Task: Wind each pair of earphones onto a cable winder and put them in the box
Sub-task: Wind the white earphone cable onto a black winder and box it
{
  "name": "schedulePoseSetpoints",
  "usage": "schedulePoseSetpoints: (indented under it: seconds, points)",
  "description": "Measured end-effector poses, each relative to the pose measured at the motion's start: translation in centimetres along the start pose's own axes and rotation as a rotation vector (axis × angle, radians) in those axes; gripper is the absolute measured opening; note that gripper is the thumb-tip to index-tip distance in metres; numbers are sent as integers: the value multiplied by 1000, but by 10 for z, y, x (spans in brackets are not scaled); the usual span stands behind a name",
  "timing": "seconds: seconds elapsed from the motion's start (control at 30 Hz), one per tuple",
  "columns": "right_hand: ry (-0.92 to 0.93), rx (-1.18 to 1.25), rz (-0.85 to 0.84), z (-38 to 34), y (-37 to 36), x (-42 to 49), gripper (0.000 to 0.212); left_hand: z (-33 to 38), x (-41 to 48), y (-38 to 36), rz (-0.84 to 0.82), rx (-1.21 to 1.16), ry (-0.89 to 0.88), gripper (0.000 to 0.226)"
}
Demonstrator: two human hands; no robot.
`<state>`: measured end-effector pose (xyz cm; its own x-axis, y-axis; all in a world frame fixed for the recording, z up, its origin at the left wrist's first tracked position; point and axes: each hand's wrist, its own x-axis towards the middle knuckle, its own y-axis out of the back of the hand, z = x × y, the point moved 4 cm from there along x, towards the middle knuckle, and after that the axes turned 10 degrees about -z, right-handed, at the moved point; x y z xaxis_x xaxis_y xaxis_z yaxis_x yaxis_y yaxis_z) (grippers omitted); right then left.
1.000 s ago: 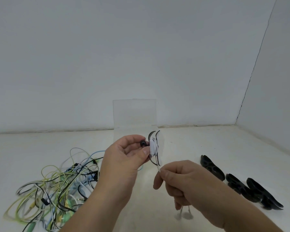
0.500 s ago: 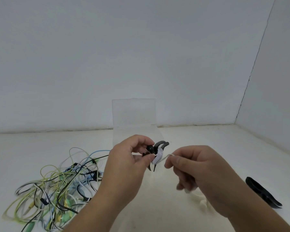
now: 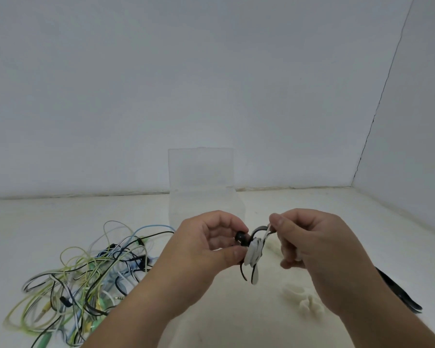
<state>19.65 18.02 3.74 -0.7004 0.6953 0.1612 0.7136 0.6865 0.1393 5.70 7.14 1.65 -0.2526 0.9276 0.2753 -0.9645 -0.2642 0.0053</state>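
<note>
Clear box (image 3: 201, 172) behind the grip, tangled earphones (image 3: 86, 267) to its left, tabletop (image 3: 236, 322) below. The left hand (image 3: 201, 249) pinches the black cable winder (image 3: 257, 229) (white cable (image 3: 253, 251) wrapped round); the right hand (image 3: 312, 247) pinches that cable alongside.

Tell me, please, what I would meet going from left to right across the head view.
Tangle of earphone cables → left hand → cable winder it holds → right hand pinching the white earphone cable → spare black cable winder.
</note>
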Motion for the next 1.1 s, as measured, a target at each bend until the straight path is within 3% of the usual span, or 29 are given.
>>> schedulePoseSetpoints:
  seconds: [0.17, 0.4, 0.63, 0.77, 0.87, 0.97, 1.03, 1.1]
  points:
    - [-132, 142, -102, 6, -5, 0, 30, -3, 1, -4, -33, -277, -33, 25]
    - [-245, 114, -278, 11, -22, -4, 39, -6, 1, -10, -1, -555, -46, 23]
    - [-219, 241, -247, 10, -38, -8, 36, -8, 4, -3, 102, -418, -98, 30]
    - [-160, 353, -305, 4, -42, -9, 35, -6, 2, 5, 144, -187, -88, 44]
    - [-69, 304, -239, 2, -39, -9, 33, -1, 0, 5, 212, -62, -37, 45]
    - [53, 131, -152, -2, -34, -9, 31, -1, 0, 4, 286, -57, 3, 29]
    - [136, -13, -68, -6, -29, -11, 28, -2, -1, 2, 258, -200, 45, 38]
    - [232, -155, 50, -10, -25, -13, 24, -1, 0, -3, 126, -377, 48, 28]
